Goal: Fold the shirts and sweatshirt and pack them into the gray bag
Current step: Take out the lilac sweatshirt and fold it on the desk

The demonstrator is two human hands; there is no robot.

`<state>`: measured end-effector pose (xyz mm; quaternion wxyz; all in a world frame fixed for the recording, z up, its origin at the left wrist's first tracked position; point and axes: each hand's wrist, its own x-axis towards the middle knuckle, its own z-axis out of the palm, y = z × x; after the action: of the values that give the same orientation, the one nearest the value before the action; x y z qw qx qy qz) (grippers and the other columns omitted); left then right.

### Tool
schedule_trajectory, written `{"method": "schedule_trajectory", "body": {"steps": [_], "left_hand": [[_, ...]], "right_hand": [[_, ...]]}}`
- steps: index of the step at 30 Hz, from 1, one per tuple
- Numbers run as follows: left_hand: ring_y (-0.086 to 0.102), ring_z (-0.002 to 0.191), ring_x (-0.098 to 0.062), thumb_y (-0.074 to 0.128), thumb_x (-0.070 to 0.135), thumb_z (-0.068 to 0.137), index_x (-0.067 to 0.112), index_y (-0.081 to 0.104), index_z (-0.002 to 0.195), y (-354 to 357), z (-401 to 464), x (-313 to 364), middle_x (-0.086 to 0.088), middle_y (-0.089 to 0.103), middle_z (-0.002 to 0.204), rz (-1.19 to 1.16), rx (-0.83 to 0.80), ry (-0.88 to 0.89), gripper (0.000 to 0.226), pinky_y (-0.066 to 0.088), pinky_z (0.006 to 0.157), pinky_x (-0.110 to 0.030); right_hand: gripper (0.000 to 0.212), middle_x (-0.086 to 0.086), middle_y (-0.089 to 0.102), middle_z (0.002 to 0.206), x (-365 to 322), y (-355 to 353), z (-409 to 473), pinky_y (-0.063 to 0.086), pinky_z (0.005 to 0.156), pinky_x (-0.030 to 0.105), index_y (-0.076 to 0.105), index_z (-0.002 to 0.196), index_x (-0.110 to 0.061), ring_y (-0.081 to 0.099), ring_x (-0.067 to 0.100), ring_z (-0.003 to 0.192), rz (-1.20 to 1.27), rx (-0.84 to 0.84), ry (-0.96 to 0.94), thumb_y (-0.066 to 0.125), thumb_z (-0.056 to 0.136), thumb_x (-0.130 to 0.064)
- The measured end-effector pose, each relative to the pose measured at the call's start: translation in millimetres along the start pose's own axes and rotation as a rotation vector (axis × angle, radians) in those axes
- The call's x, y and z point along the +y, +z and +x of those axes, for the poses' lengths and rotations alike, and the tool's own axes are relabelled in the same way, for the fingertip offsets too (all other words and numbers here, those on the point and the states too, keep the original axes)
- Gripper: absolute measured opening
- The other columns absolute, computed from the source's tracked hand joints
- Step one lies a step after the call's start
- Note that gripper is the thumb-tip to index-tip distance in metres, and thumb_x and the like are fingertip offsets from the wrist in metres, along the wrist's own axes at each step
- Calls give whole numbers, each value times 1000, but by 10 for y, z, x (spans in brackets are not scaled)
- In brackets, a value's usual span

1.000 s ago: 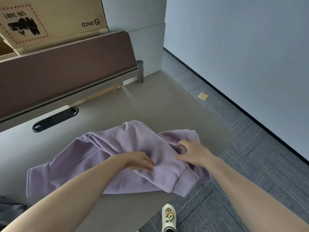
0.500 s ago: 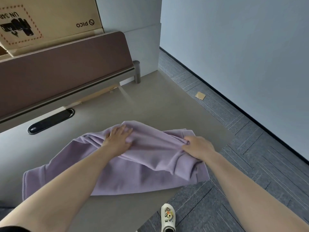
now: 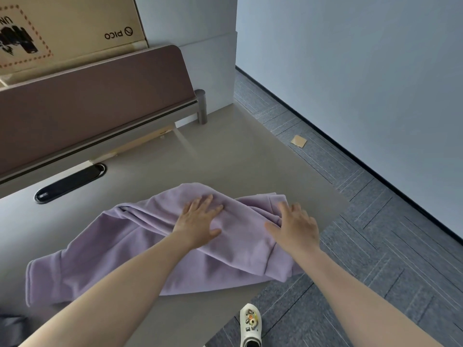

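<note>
A lilac sweatshirt [image 3: 130, 249] lies rumpled across the near part of the beige desk [image 3: 225, 159], one cuffed end hanging over the desk's right edge. My left hand [image 3: 199, 220] lies flat on the middle of the sweatshirt, fingers straight and spread. My right hand [image 3: 294, 227] is spread with straight fingers over the sweatshirt's right end, by the desk edge. A bit of dark gray fabric [image 3: 11, 326] shows at the bottom left corner; whether it is the bag I cannot tell.
A brown divider panel [image 3: 95, 101] runs along the desk's back, with a cardboard box [image 3: 67, 28] behind it. A black cable slot [image 3: 70, 182] sits in the desk at left. Gray carpet [image 3: 375, 246], a pale wall and a white clog [image 3: 250, 326] are to the right.
My right hand has let go of the bunched fabric and now lies spread over it. My left hand has flattened out on the sweatshirt's middle fold.
</note>
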<state>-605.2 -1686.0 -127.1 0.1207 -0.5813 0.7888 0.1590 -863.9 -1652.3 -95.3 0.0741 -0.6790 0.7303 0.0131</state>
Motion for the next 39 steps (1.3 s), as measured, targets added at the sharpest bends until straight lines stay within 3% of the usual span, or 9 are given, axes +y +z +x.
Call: {"method": "schedule_trajectory", "body": {"steps": [3,7,12,16,21,26,28,33,39], "left_hand": [[-7,149,-25,41,59,92,38,0,152,48,23,-4,0,-8,162,10,-60,-40,76,0,121,-43],[-2,149,-24,40,54,95,34,3,154,14,7,39,-1,-4,163,-25,-24,-46,72,4,121,-41],[26,141,-23,49,38,96,25,37,145,-122,-34,117,-2,28,155,-141,150,24,53,23,114,-35],[42,127,-23,54,35,93,24,51,135,-152,-41,142,-1,47,136,-201,241,39,43,36,104,-33],[40,126,-23,54,46,89,33,38,143,-87,-111,178,1,39,138,-123,78,-16,57,36,106,-35],[50,114,-23,58,38,89,32,40,141,-65,-192,367,-1,42,126,-137,153,63,56,47,91,-37],[48,116,-23,58,37,89,34,38,142,-49,-181,466,-1,43,127,-138,133,131,57,47,91,-37],[33,132,-26,59,43,88,39,21,149,17,-113,638,-1,29,147,-85,-99,57,72,39,104,-41],[55,106,-17,62,41,84,32,49,133,101,-112,816,5,57,119,-486,-88,75,52,47,94,-35]], "right_hand": [[32,3,57,101,61,3,-49,38,77,38,53,98,-24,56,28,93,-153,-66,-126,61,81,-50],[26,5,56,71,68,39,-10,38,58,34,60,60,-22,53,28,60,-203,-38,-186,85,56,-22],[19,4,50,111,5,-39,31,34,82,38,64,99,-21,49,27,103,-232,-100,-229,51,88,-29],[15,1,54,86,-31,-64,35,37,67,34,53,70,-18,47,20,84,51,150,-322,43,76,-28],[15,8,59,113,145,95,122,38,77,37,46,97,-16,56,31,101,28,-262,-76,40,96,-30],[17,3,52,73,149,43,92,30,58,34,37,85,-16,48,30,70,210,-77,-82,42,96,-28],[17,3,55,80,163,26,125,33,61,33,40,92,-18,54,30,76,164,-115,-63,42,96,-34],[82,11,47,136,404,207,119,44,90,44,29,144,-27,47,35,125,430,-366,237,51,80,-73],[96,5,62,124,552,362,27,50,96,46,48,132,-14,61,23,108,1063,-537,422,84,56,-62]]}}
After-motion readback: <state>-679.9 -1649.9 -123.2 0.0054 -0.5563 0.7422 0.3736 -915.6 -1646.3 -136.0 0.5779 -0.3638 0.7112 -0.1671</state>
